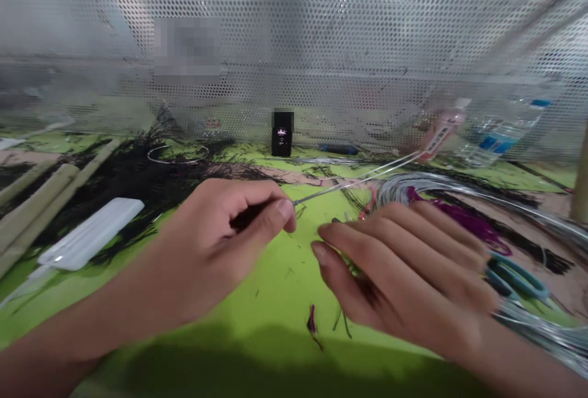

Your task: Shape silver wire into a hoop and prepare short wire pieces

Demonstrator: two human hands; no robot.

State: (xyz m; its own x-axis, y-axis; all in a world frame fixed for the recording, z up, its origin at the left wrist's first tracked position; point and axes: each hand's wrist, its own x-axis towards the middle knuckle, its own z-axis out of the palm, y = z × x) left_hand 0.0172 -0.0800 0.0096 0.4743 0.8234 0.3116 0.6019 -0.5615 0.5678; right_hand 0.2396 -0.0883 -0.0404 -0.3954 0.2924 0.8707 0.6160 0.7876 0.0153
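Observation:
My left hand (229, 239) is closed, thumb and forefinger pinching the end of a thin silvery wire (340, 186). From that pinch the doubled wire runs to the upper right, toward the bottles. My right hand (404, 257), slightly smeared, hovers palm down over the green tabletop (275, 288), beside the left. Its fingers are curled, with a small gap between thumb and forefinger tips. A small dark tip shows just beyond the forefinger; what the hand holds is mostly hidden. Below lies a scrap of purple and black thread (312, 319).
Coiled wire (441, 179), purple thread (473, 223) and blue-handled scissors (521, 275) lie at right. A pink bottle (443, 131) and water bottle (500, 135) stand behind. A phone (282, 135) leans on perforated metal (321, 37). Left are black strands (138, 183), a white power bank (92, 232) and sticks (41, 208).

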